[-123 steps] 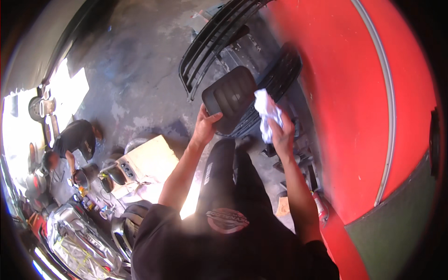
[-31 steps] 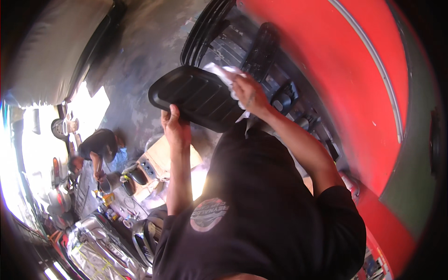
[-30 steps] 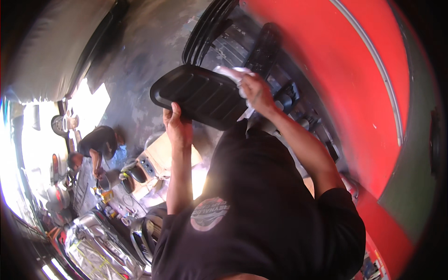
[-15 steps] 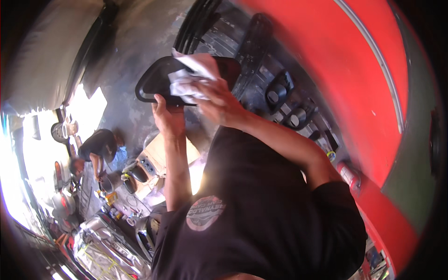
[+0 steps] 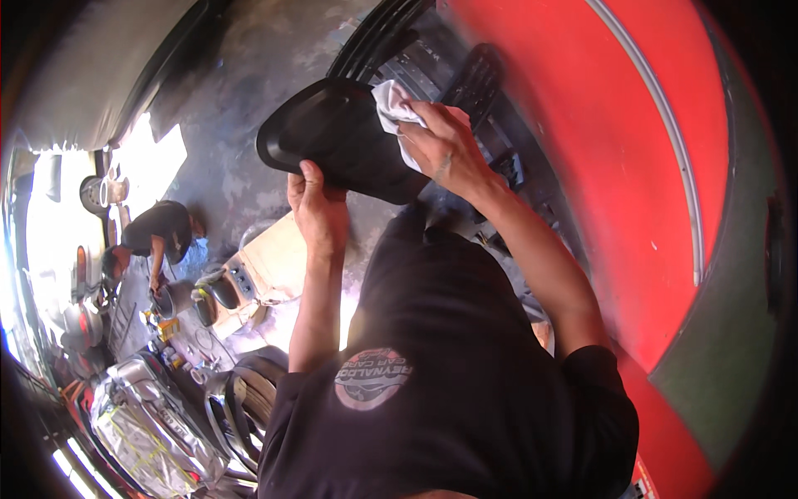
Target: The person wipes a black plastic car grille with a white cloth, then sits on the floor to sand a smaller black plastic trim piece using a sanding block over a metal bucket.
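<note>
A red wall (image 5: 598, 125) rises to the right of the black panel (image 5: 328, 133), and a stained grey floor (image 5: 241, 108) spreads beyond the panel's upper left. The panel is held up in front of the person's body. The left hand (image 5: 318, 208) has its grip closed on the panel's lower edge, thumb on the face; the right hand (image 5: 443, 145) has its grip bunched around a white cloth (image 5: 391, 104) at the panel's right end.

Half a second ago the cloth lay across the panel's middle; now most of the dark face is uncovered, so the wiping seems to have shifted to that end.

The left fingers are hidden behind the panel. Whether the cloth presses on it, I cannot tell. The face's ridges are hard to make out. Above the panel, a black slatted part (image 5: 378, 37) is cut off by the view's upper edge.
</note>
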The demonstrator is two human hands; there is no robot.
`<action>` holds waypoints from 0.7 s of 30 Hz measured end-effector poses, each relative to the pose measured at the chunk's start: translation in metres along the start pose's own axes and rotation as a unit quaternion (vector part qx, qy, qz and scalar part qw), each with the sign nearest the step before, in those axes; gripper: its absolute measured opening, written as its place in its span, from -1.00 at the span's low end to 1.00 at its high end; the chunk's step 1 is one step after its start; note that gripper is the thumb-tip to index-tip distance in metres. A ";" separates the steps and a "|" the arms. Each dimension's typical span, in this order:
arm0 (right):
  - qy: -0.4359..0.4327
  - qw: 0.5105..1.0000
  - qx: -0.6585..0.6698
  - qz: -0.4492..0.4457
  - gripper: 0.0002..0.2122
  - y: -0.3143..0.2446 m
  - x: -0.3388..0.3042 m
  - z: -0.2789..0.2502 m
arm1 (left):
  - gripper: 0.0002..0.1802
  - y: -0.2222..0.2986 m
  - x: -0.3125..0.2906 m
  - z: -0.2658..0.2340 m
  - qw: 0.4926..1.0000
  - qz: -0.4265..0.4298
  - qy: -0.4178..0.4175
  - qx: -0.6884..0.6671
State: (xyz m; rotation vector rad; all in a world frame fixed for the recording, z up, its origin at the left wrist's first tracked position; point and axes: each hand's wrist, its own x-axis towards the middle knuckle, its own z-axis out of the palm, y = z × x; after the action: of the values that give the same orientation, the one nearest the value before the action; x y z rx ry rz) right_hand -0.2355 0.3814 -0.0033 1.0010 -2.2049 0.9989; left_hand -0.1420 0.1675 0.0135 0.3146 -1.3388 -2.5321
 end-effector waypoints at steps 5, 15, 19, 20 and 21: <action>-0.056 0.992 -0.084 0.072 -0.80 -0.015 0.000 0.012 | -0.69 -0.002 -0.012 0.010 0.998 0.039 0.009 0.050; -0.086 0.990 0.112 0.030 -0.77 -0.044 -0.024 0.054 | -0.76 -0.013 -0.003 -0.003 0.994 -0.056 0.088 -0.013; -0.056 0.984 0.010 0.170 -0.78 0.002 -0.043 0.049 | -0.69 -0.009 -0.008 -0.029 0.996 -0.044 0.079 -0.012; -0.021 0.979 0.015 0.203 -0.77 0.024 -0.051 0.047 | -0.67 -0.002 -0.013 -0.024 0.996 -0.043 0.077 -0.005; 0.017 0.972 0.020 0.235 -0.77 0.036 -0.046 0.042 | -0.66 0.006 -0.014 -0.018 0.997 -0.039 0.074 0.003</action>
State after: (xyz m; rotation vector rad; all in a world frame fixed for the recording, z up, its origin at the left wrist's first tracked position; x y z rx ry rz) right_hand -0.2421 0.3837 -0.0748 0.4736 -2.4564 1.2540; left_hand -0.1225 0.1546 0.0093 0.5537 -1.3015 -2.5119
